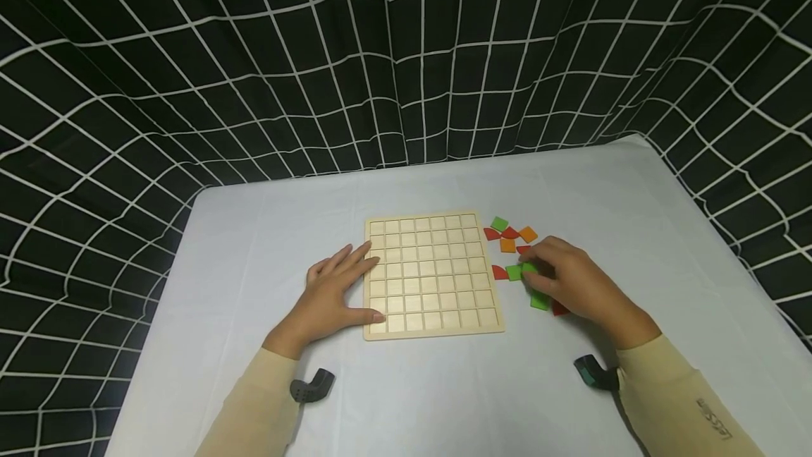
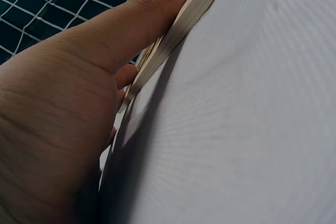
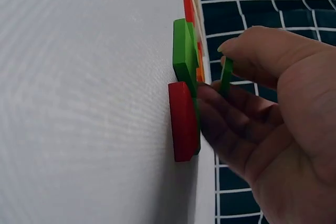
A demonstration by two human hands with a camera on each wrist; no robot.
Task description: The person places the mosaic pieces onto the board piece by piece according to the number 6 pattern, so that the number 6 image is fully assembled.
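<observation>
A pale wooden board (image 1: pixel 431 273) with a grid of square recesses lies flat on the table. My left hand (image 1: pixel 330 295) rests on its left edge, with fingers spread and the thumb (image 2: pixel 152 17) touching the rim. To the right of the board, my right hand (image 1: pixel 571 281) pinches a green tile (image 3: pixel 226 76) between thumb and fingers, slightly above the other tiles. Below that hand, a green tile (image 3: pixel 181 51) and a red tile (image 3: pixel 182 121) lie on the table. The right hand partly covers the tile group in the head view.
Several loose tiles lie beside the board's right edge, among them an orange tile (image 1: pixel 528 234), a red quarter-round tile (image 1: pixel 500 272) and a green tile (image 1: pixel 500 223). A white cloth covers the table (image 1: pixel 431 393). A black curtain (image 1: pixel 406 55) with white grid lines stands behind it.
</observation>
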